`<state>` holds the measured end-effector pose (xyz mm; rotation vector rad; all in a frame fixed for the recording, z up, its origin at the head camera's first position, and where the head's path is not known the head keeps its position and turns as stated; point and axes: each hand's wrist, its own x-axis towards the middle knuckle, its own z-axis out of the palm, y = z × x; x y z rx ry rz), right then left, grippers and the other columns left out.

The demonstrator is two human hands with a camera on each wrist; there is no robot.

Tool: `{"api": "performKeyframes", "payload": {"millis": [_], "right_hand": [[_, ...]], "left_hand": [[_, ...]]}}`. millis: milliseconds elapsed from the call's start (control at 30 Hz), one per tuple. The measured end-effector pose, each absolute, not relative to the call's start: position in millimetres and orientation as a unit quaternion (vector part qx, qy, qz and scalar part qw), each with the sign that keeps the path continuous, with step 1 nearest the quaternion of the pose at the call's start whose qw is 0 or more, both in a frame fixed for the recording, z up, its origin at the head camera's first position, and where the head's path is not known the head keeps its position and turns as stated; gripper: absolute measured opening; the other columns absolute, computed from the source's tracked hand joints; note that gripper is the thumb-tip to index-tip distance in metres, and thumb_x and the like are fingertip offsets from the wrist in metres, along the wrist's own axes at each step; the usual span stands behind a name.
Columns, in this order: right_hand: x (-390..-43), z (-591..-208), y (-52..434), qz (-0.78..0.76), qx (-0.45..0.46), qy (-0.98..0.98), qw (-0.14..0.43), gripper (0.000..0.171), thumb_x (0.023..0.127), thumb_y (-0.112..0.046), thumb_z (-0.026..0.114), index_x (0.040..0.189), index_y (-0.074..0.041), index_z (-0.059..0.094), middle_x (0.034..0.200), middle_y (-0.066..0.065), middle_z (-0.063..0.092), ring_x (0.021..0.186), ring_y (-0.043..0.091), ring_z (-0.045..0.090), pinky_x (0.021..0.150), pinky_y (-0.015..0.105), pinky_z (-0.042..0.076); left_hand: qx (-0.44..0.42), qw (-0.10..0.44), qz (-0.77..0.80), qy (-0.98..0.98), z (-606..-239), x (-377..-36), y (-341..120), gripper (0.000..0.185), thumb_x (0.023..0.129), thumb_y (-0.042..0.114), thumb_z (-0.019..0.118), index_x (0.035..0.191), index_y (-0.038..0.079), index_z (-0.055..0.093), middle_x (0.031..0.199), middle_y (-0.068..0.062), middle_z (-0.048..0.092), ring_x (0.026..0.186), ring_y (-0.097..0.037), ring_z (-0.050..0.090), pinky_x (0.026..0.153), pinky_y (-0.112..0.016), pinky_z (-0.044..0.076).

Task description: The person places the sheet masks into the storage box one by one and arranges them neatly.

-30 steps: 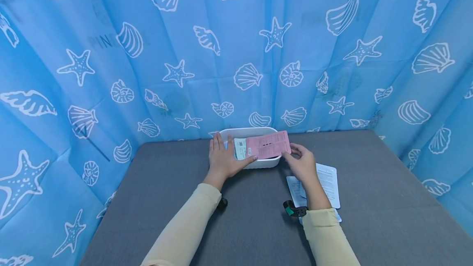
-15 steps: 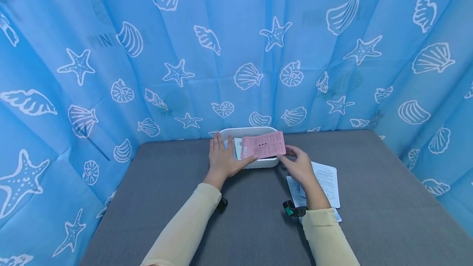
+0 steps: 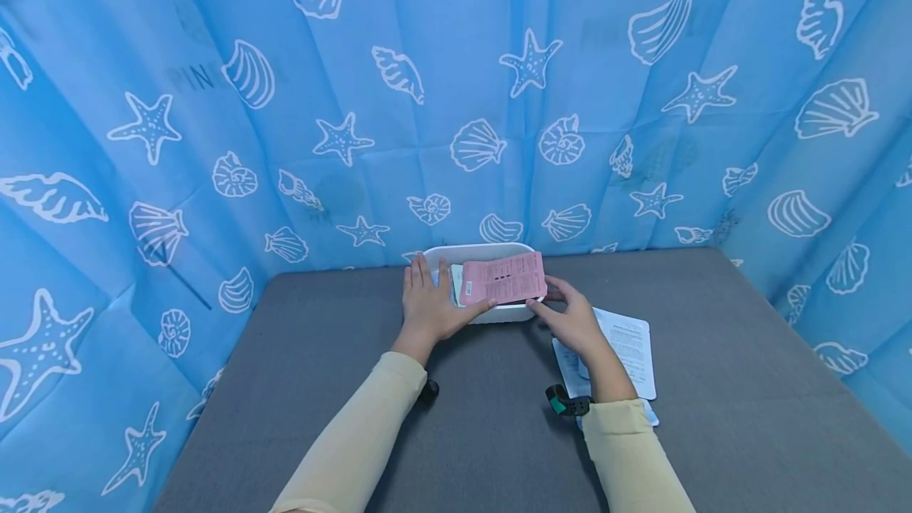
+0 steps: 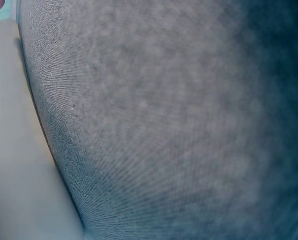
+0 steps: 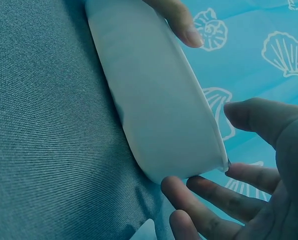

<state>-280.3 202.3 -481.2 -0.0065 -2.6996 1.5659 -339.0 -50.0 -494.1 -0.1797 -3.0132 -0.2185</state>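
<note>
Left hand point(image 3: 430, 307) lies flat against the left end of the white tub point(image 3: 436, 254), fingers straight and spread over the rim, thumb reaching right to touch the near left corner of the pink card point(image 3: 504, 279); nothing is curled round anything on this side. The left wrist view shows only the grey tabletop point(image 4: 178, 125) and a blurred pale edge at the left, so it adds nothing on the fingers. The pink card lies across the top of the tub, printed face up, long axis running left to right along the tub's length, tilted slightly with its right end farther away. A pale card with a barcode point(image 3: 456, 282) peeks out from under its left end. Right hand point(image 3: 573, 321) is at the card's near right corner, fingers loosely curved; in the head view the fingertips seem to pinch that corner, but contact is too small to confirm. In the right wrist view the fingers point(image 5: 223, 197) are spread beside the tub wall point(image 5: 153, 110) with no card visible between them. So the card lies between the two hands, one at each end. Right of the tub, white printed sheets point(image 3: 630, 347) rest flat on the table, partly under the right forearm.
</note>
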Motion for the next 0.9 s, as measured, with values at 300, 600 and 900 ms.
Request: {"api": "performKeyframes", "payload": {"millis": [300, 600, 900], "right_hand": [[-279.3, -478.9, 202.0, 0.499, 0.006, -0.867, 0.002, 0.069, 0.106, -0.035, 0.064, 0.164, -0.009, 0.038, 0.157, 0.028, 0.050, 0.146, 0.048, 0.049, 0.107, 0.061, 0.053], [-279.0, -477.2, 202.0, 0.494, 0.006, -0.869, -0.010, 0.065, 0.107, -0.032, 0.062, 0.164, -0.008, 0.039, 0.158, 0.029, 0.048, 0.147, 0.050, 0.047, 0.109, 0.063, 0.051], [-278.2, -473.8, 205.9, 0.491, 0.008, -0.871, -0.010, 0.067, 0.107, -0.033, 0.062, 0.165, -0.007, 0.037, 0.157, 0.028, 0.050, 0.145, 0.049, 0.050, 0.108, 0.061, 0.053]], "left_hand": [[-0.061, 0.057, -0.058, -0.995, -495.6, -340.0, -49.6, 0.134, 0.076, 0.104, 0.037, 0.171, 0.012, 0.016, 0.178, -0.024, 0.003, 0.167, -0.041, 0.001, 0.135, -0.055, 0.007], [-0.059, 0.052, -0.071, -0.994, -493.2, -339.5, -49.5, 0.135, 0.075, 0.104, 0.039, 0.172, 0.013, 0.015, 0.178, -0.025, 0.002, 0.167, -0.042, 0.001, 0.135, -0.055, 0.007], [-0.061, 0.055, -0.079, -0.994, -493.1, -337.9, -49.9, 0.134, 0.075, 0.104, 0.040, 0.172, 0.013, 0.016, 0.178, -0.024, 0.002, 0.167, -0.042, 0.001, 0.135, -0.055, 0.006]]}}
